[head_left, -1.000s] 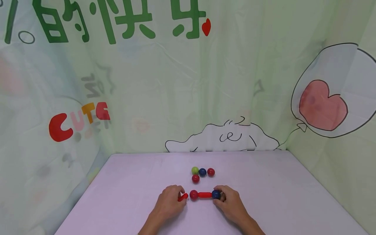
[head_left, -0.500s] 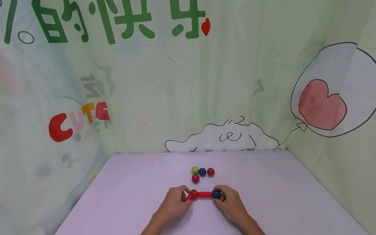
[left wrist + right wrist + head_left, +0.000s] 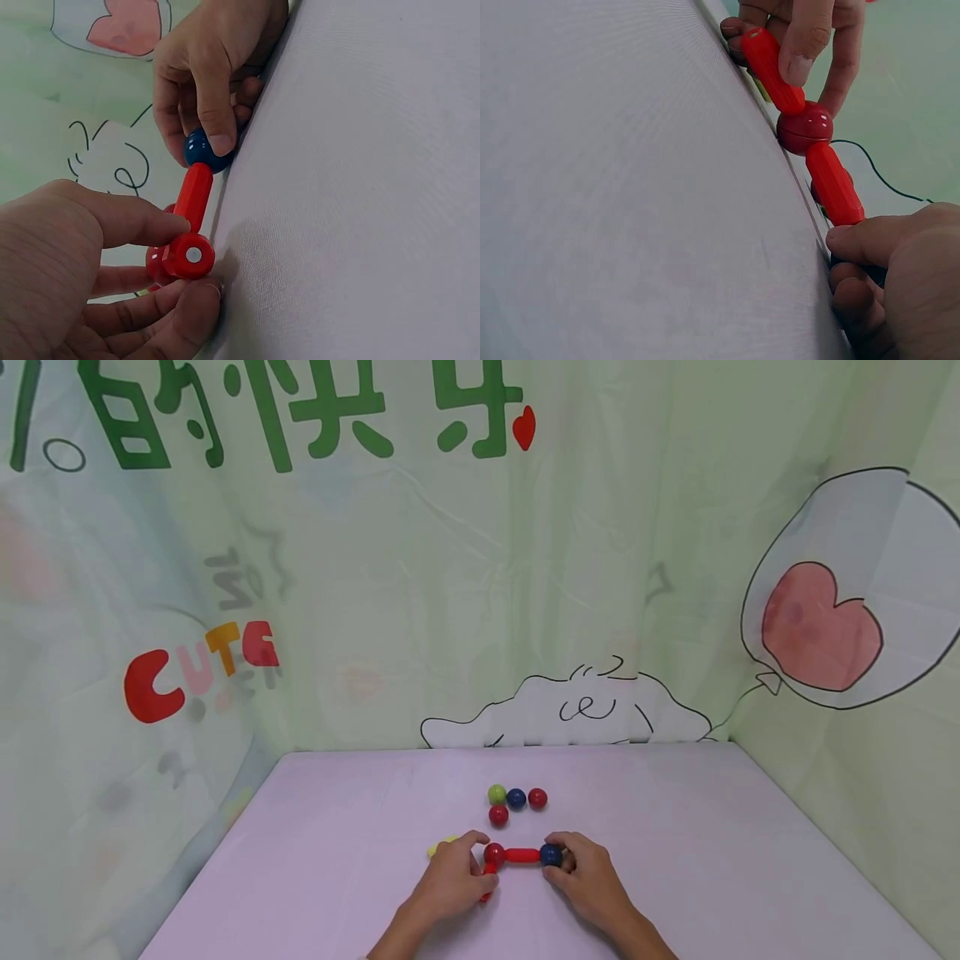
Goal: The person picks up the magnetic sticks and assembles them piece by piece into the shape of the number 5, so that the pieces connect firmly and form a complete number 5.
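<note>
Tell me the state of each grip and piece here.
Left grip: pinching side rod.
Right grip: holding front blue ball.
Side rod: held, touching front red ball.
Middle rod: touching both front balls.
Front red ball: touching both rods.
Front blue ball: held.
Green ball: unheld.
Back blue ball: unheld.
Back red balls: both unheld.
Yellow piece: partly hidden.

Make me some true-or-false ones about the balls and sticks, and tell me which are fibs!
1. The right hand holds a blue ball. True.
2. The left hand holds a white cup. False: it pinches a red stick.
3. Another red stick runs between a red ball and that blue ball. True.
4. All four balls farther back are red. False: there's one green ball, one more blue ball and two red balls.
</note>
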### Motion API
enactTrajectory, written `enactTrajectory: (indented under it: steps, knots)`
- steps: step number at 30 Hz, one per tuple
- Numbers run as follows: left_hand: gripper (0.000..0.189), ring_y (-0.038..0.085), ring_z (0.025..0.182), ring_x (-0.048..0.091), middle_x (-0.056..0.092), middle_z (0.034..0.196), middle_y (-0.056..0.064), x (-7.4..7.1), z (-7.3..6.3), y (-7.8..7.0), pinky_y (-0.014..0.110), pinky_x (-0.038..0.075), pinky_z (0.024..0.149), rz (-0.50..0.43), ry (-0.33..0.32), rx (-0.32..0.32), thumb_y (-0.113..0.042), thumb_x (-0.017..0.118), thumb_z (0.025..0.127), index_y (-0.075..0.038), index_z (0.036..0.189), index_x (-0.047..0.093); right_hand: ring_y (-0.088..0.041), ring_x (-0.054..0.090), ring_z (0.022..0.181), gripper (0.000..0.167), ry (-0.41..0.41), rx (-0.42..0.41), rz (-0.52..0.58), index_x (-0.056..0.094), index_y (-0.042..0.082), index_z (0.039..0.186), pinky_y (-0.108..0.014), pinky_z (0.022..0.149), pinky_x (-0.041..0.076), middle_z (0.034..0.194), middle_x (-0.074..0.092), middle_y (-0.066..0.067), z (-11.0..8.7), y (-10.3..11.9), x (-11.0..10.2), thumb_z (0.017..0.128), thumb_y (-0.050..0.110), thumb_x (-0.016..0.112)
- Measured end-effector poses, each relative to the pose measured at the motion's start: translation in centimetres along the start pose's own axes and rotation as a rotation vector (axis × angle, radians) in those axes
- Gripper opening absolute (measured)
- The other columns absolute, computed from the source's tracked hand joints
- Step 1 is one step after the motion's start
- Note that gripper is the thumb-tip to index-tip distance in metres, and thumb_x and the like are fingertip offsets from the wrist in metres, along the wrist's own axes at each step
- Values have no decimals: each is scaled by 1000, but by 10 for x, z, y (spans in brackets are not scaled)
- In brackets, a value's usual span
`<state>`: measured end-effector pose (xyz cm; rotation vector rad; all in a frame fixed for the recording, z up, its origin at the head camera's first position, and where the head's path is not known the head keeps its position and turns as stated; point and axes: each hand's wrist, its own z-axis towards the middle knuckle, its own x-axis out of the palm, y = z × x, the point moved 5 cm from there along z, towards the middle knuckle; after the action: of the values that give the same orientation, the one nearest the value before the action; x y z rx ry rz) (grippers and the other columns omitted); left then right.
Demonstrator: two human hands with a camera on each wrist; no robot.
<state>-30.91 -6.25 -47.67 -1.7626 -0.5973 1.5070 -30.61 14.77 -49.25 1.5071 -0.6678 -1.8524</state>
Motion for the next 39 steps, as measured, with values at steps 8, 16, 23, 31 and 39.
enactTrajectory:
  steps: [8, 16, 23, 31, 39]
  knots:
    - [49, 18, 59, 58, 59, 74, 2, 4, 4, 2, 30, 52, 55, -62, -8, -16, -23, 86, 81, -12, 123, 63, -12, 49, 73, 39, 6, -7, 4, 70, 9, 120, -22, 62, 43, 82, 54, 3, 0, -1, -1, 83, 6, 82]
    - [41, 18, 57, 61, 60, 78, 2, 7, 9, 7, 30, 54, 55, -138, -18, 0, -22, 84, 83, -13, 117, 61, -13, 49, 75, 41, 8, 4, -2, 69, 9, 122, -21, 63, 43, 82, 54, 2, 0, -1, 0, 84, 7, 82]
    - [26, 20, 51, 65, 60, 92, 4, 6, 15, 14, 30, 56, 51, -233, 3, 41, -12, 76, 91, -11, 114, 64, -12, 49, 74, 41, 0, -13, -2, 69, 8, 123, -22, 62, 42, 82, 54, 3, 1, 0, 0, 84, 5, 81]
    - [30, 20, 49, 64, 63, 99, 2, 6, 16, 16, 30, 55, 52, -281, 48, 70, -10, 74, 92, -10, 121, 68, -13, 51, 73, 40, -17, -5, 13, 70, 9, 123, -21, 62, 45, 82, 56, 4, 1, -1, 0, 84, 7, 81]
    - [28, 21, 51, 65, 64, 98, 1, 9, 20, 21, 30, 56, 52, -299, 58, 55, -10, 74, 92, -12, 120, 69, -12, 49, 68, 38, -42, -27, -15, 69, 11, 126, -21, 59, 44, 81, 53, 3, 2, 3, -4, 89, 13, 78]
